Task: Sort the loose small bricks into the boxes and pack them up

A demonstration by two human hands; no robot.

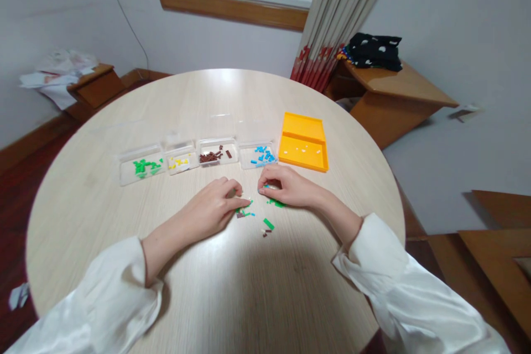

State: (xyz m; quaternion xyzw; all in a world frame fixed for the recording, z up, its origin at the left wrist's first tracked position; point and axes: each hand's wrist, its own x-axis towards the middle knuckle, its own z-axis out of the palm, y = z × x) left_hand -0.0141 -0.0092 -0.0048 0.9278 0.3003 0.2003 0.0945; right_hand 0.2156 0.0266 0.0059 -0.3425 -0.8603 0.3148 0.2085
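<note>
A small heap of tiny bricks (pixel 253 215), green, blue, brown and white, lies on the round wooden table (pixel 207 287) between my hands. My left hand (pixel 213 207) rests on the table with its fingers curled and the forefinger stretched toward the heap. My right hand (pixel 284 185) is curled over the heap's right side, its fingertips pinched together on something too small to name. Beyond the hands stands a row of clear trays: green bricks (pixel 141 167), yellow bricks (pixel 180 162), brown bricks (pixel 215 155) and blue bricks (pixel 260 156).
An orange tray (pixel 302 141) with a few white bits lies right of the clear trays. A wooden side table (pixel 390 88) with dark cloth stands at the right by a curtain. Papers lie on a low shelf (pixel 91 80) at the left.
</note>
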